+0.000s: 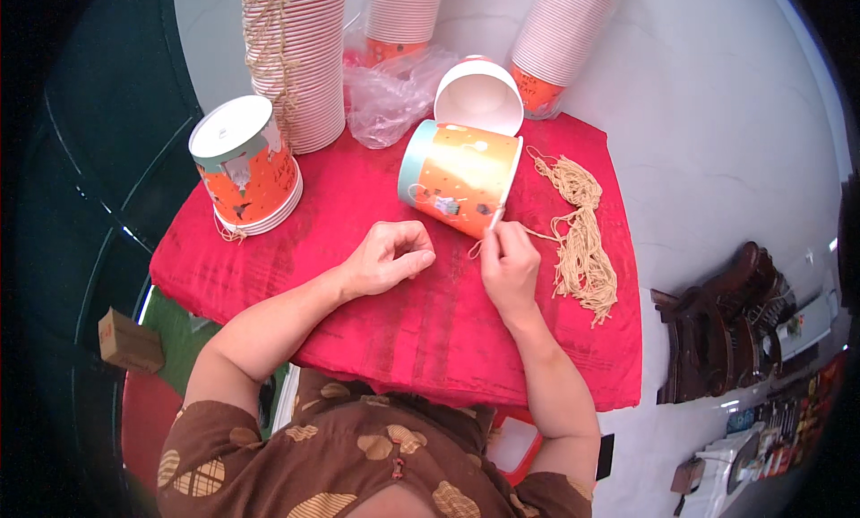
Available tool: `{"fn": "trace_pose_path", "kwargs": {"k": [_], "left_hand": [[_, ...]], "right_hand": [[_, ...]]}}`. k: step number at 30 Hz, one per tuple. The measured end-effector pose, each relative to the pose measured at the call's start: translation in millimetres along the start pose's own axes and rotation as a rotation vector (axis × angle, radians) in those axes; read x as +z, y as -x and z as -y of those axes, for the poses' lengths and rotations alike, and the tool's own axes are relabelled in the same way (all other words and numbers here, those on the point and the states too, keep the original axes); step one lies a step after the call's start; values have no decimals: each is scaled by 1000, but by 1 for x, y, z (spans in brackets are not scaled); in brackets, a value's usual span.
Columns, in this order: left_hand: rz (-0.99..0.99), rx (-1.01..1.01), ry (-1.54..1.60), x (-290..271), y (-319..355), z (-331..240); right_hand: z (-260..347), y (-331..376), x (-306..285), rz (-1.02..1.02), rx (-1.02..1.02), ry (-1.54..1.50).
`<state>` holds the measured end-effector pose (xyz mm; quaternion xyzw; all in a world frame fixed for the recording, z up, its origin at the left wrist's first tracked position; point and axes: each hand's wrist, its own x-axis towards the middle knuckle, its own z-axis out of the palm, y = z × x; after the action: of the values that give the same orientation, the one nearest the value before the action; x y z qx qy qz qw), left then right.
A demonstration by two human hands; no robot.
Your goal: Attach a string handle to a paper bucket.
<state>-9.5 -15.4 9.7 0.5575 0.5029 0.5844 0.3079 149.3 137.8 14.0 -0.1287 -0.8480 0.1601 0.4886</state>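
Note:
An orange paper bucket (461, 173) with a teal band lies on its side on the table, its white rim facing right. At the lower end of that rim, my right hand (511, 263) is closed in a pinch on a thin tan cord (540, 236). A short pale stick-like piece (496, 215) shows just above those fingertips; I cannot tell its kind. The cord runs right, towards a bundle of tan cords (582, 240). My left hand (391, 256) rests below the bucket, apart from it, with fingers curled in and nothing visible in them.
A red cloth covers the table (394, 339). Upside-down buckets (246, 173) stand at left, beside a tall nested stack (300, 61) draped with cord. Behind are a clear plastic bag (390, 106), another white-lined bucket (481, 97) and two more stacks (564, 34).

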Motion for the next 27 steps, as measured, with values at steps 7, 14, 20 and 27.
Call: {"fn": "trace_pose_path", "kwargs": {"k": [7, 14, 20, 27], "left_hand": [[-85, -64, -56, -2, -3, 6], [-304, -46, -96, -7, -13, 8], [-252, 223, -120, -27, -18, 0], [-200, 106, -26, -37, -10, -12]], "right_hand": [[-11, -6, -15, -72, 584, -658], [-26, -14, -26, -192, 796, -1299], [-25, -17, -27, 86, 935, -1424], [-11, -11, -22, 253, 1008, -1398]]}}
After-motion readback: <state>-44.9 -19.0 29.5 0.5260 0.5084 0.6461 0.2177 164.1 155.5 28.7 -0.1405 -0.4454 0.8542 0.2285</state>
